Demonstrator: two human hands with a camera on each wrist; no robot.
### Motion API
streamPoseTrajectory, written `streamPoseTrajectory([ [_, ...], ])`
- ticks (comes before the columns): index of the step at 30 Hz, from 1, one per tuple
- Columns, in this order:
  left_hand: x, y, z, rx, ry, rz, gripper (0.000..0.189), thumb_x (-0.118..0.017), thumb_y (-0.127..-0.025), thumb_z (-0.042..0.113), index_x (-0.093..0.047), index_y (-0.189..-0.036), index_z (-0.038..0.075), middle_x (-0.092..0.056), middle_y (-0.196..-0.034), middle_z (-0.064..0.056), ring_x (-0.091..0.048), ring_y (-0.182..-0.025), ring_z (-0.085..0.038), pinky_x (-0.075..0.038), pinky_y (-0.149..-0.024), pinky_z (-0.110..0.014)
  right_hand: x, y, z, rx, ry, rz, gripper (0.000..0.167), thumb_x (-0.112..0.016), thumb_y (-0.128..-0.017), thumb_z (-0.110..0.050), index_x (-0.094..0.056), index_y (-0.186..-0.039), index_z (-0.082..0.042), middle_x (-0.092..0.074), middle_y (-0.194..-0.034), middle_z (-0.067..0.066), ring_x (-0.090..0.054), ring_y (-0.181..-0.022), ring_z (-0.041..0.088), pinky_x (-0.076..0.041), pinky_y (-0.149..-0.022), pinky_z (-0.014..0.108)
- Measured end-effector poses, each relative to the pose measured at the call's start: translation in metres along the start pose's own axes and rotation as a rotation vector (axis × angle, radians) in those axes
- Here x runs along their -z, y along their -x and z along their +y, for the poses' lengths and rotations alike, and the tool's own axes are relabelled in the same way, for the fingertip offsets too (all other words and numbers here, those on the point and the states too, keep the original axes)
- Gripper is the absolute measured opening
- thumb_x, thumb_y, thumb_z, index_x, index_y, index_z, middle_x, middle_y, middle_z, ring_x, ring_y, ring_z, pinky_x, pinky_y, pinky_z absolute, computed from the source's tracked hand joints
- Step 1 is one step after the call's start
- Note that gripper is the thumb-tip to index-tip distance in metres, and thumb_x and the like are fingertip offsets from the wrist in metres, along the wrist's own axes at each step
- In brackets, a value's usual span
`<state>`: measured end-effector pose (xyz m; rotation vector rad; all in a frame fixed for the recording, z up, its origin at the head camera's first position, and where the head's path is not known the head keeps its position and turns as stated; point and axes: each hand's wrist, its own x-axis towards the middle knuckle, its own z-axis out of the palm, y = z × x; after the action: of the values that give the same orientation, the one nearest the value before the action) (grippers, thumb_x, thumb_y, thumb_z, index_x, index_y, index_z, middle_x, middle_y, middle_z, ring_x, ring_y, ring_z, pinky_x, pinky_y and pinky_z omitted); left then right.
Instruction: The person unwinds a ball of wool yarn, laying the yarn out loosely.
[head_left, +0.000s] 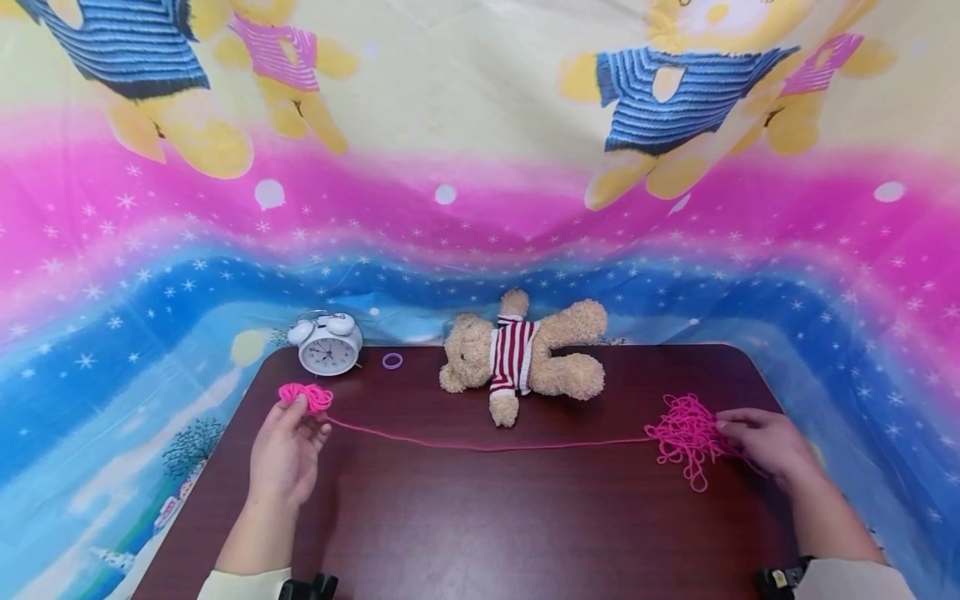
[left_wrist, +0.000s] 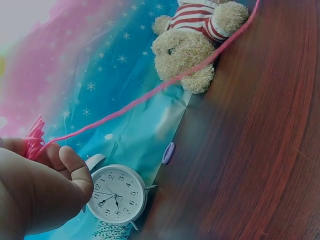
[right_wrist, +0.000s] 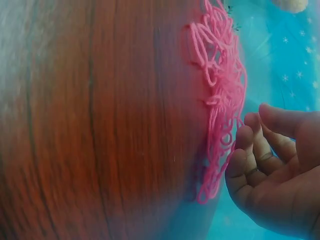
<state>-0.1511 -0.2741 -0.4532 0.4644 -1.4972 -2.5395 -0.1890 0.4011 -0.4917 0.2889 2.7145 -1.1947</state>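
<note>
My left hand (head_left: 285,458) is raised at the table's left side and pinches a small looped bundle of pink yarn (head_left: 306,397). From it a single strand (head_left: 480,448) runs, sagging slightly, across to a loose tangle of the same yarn (head_left: 688,437) on the right. At the tangle's right edge, my right hand (head_left: 768,442) has its thumb and fingertips close together on the yarn. The right wrist view shows this hand's fingers (right_wrist: 240,162) bent beside the loops (right_wrist: 222,95); what lies between the tips is mostly hidden.
A teddy bear (head_left: 513,358) in a striped shirt lies at the back middle of the dark wooden table (head_left: 480,517). A white alarm clock (head_left: 327,346) stands at the back left, with a purple ring (head_left: 392,361) beside it. A printed cloth (head_left: 450,225) hangs around the table.
</note>
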Motion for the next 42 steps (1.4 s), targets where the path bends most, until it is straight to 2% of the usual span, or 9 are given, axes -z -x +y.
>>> streamPoseTrajectory([
  [6, -0.002, 0.0, -0.003, -0.01, 0.016, -0.023, 0.021, -0.055, -0.109, 0.029, -0.053, -0.125, 0.017, -0.068, -0.108, 0.006, -0.059, -0.091, -0.009, -0.051, -0.082, -0.024, -0.006, 0.002, -0.006, 0.028, -0.007, 0.013, 0.058, -0.06, -0.104, -0.047, -0.061, -0.139, 0.0, -0.063, -0.131, 0.025, -0.063, -0.11, 0.034, -0.057, -0.076, 0.033],
  [11, -0.004, -0.001, -0.005, -0.017, 0.026, -0.046, 0.019, -0.057, -0.108, 0.028, -0.056, -0.122, 0.016, -0.068, -0.105, 0.006, -0.059, -0.089, -0.009, -0.05, -0.082, -0.025, -0.009, 0.007, -0.022, 0.075, -0.05, 0.001, 0.058, -0.061, -0.104, -0.044, -0.059, -0.14, 0.002, -0.065, -0.128, 0.025, -0.065, -0.111, 0.037, -0.061, -0.082, 0.041],
  [17, -0.011, -0.002, -0.011, -0.013, 0.018, -0.073, 0.016, -0.056, -0.108, 0.028, -0.055, -0.119, 0.016, -0.068, -0.103, 0.004, -0.059, -0.089, -0.01, -0.052, -0.081, -0.024, -0.018, 0.011, -0.043, 0.108, -0.033, 0.011, 0.057, -0.064, -0.102, -0.047, -0.062, -0.138, -0.002, -0.066, -0.126, 0.022, -0.066, -0.104, 0.034, -0.06, -0.077, 0.04],
  [25, -0.026, -0.002, -0.017, -0.001, 0.021, -0.099, 0.012, -0.054, -0.11, 0.025, -0.055, -0.117, 0.015, -0.072, -0.102, 0.003, -0.062, -0.087, -0.011, -0.053, -0.082, -0.025, -0.035, 0.015, -0.071, 0.171, -0.002, 0.003, 0.053, -0.064, -0.102, -0.048, -0.066, -0.136, -0.007, -0.068, -0.128, 0.019, -0.064, -0.109, 0.035, -0.054, -0.075, 0.036],
  [33, -0.041, -0.002, -0.022, -0.011, 0.008, -0.148, 0.01, -0.051, -0.111, 0.023, -0.054, -0.118, 0.016, -0.072, -0.103, 0.003, -0.062, -0.086, -0.011, -0.053, -0.082, -0.025, -0.055, 0.016, -0.1, 0.208, -0.07, -0.034, 0.043, -0.069, -0.1, -0.042, -0.07, -0.129, -0.01, -0.07, -0.121, 0.015, -0.066, -0.106, 0.033, -0.056, -0.083, 0.043],
  [40, -0.054, -0.002, -0.026, -0.016, 0.018, -0.164, 0.009, -0.052, -0.11, 0.02, -0.055, -0.117, 0.015, -0.072, -0.102, 0.002, -0.063, -0.086, -0.012, -0.054, -0.081, -0.026, -0.074, 0.015, -0.122, 0.223, -0.109, -0.056, 0.036, -0.073, -0.098, -0.037, -0.073, -0.123, -0.011, -0.071, -0.103, 0.011, -0.062, -0.088, 0.029, -0.053, -0.07, 0.038],
  [42, -0.058, -0.002, -0.027, -0.02, 0.022, -0.175, 0.008, -0.053, -0.11, 0.02, -0.055, -0.116, 0.015, -0.072, -0.101, 0.002, -0.063, -0.086, -0.012, -0.054, -0.081, -0.026, -0.079, 0.015, -0.128, 0.233, -0.117, -0.064, 0.035, -0.074, -0.097, -0.036, -0.073, -0.122, -0.011, -0.07, -0.099, 0.011, -0.061, -0.087, 0.029, -0.053, -0.07, 0.039],
])
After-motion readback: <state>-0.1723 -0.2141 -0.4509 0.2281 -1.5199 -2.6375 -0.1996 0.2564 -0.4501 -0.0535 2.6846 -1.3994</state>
